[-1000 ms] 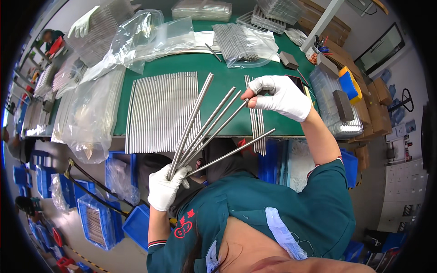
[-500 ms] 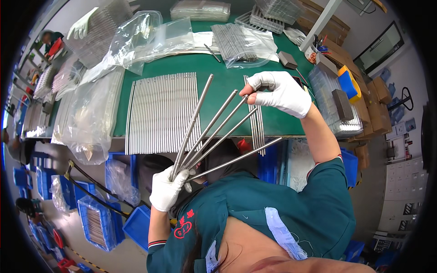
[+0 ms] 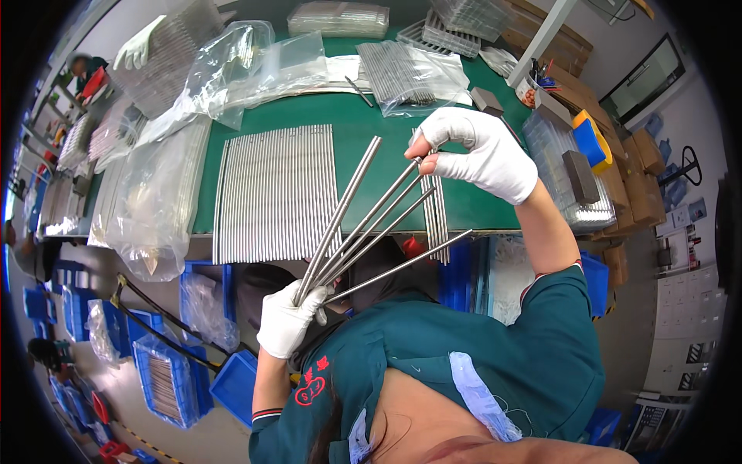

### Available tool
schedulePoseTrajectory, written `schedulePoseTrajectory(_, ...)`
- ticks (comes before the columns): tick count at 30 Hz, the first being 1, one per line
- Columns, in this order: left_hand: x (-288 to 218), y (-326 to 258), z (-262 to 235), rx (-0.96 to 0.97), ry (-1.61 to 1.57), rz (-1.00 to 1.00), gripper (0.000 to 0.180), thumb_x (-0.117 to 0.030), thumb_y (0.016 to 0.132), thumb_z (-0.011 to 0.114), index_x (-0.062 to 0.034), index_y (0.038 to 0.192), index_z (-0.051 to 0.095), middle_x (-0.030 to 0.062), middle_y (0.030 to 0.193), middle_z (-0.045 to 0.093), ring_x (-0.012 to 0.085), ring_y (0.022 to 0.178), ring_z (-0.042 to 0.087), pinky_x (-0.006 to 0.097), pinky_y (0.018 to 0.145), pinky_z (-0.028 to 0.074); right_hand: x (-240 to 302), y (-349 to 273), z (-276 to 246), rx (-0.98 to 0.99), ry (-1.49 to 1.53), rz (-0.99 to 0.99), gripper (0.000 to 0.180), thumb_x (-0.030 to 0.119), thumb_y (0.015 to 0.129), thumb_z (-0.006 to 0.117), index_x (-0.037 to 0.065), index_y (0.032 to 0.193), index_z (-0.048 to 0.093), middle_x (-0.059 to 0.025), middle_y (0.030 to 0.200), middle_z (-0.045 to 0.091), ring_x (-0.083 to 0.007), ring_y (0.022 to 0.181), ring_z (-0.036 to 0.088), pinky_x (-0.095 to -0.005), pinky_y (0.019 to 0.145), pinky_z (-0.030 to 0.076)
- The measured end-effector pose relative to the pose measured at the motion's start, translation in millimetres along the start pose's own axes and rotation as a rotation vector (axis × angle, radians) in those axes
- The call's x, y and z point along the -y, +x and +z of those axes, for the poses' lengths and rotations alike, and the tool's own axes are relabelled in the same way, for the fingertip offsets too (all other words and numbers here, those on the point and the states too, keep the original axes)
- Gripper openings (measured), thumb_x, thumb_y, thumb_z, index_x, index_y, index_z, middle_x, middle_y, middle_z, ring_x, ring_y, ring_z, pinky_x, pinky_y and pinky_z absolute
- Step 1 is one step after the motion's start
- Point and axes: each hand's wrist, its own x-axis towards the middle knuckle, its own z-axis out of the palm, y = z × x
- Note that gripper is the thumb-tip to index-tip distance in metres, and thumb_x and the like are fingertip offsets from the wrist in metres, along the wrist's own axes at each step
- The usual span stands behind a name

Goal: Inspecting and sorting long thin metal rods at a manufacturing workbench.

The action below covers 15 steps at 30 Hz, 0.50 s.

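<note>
My left hand (image 3: 287,325), in a white glove with bare fingertips, is closed around the lower ends of several slim metal rods (image 3: 344,199). They spread like a fan in front of my body, the left ones close together and the rightmost one lying lowest. My right hand (image 3: 487,158), gloved the same way, pinches the upper end of a middle rod between thumb and forefinger. Behind the fan, a wide row of matching rods (image 3: 274,193) lies side by side on the green table. A narrower group of rods (image 3: 438,220) lies under my right hand, partly hidden by it.
Clear plastic bags (image 3: 151,209) cover the table's left side. Toward the back lie a bagged rod bundle (image 3: 398,73) and a stack of clear trays (image 3: 338,19). Dark blocks (image 3: 576,176) and a blue-yellow item (image 3: 591,143) sit at right. Blue bins (image 3: 166,379) stand below.
The leftmost rods in the fan have swung right and now lie closer together. My right hand has shifted slightly, still pinching a rod's end. My left hand keeps its hold.
</note>
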Motion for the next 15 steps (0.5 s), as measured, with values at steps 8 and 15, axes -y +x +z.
schedulePoseTrajectory(8,3.6,0.8,-1.7,0.070,-0.006,-0.027,0.019,-0.015,0.083,0.059,0.0016,0.090,0.063,0.0024,0.062,0.060,0.0051,0.050,0.052,0.020,0.049,0.042,-1.0,-1.6,-8.1,0.115,-0.018,0.015,0.016,0.008,0.070,0.069,0.002,0.082,0.062,-0.0044,0.082,0.060,-0.0130,0.078,0.056,-0.0254,0.072,0.044)
schedulePoseTrajectory(15,-0.7,-1.8,-3.9,0.223,-0.064,-0.078,0.025,-0.020,0.086,0.053,0.0034,0.088,0.062,0.0039,0.059,0.058,0.0076,0.047,0.051,0.022,0.047,0.042,-11.2,5.8,-1.5,-0.024,0.126,0.168,0.016,0.010,0.073,0.067,0.001,0.086,0.062,-0.0035,0.083,0.061,-0.0108,0.079,0.055,-0.0239,0.074,0.044)
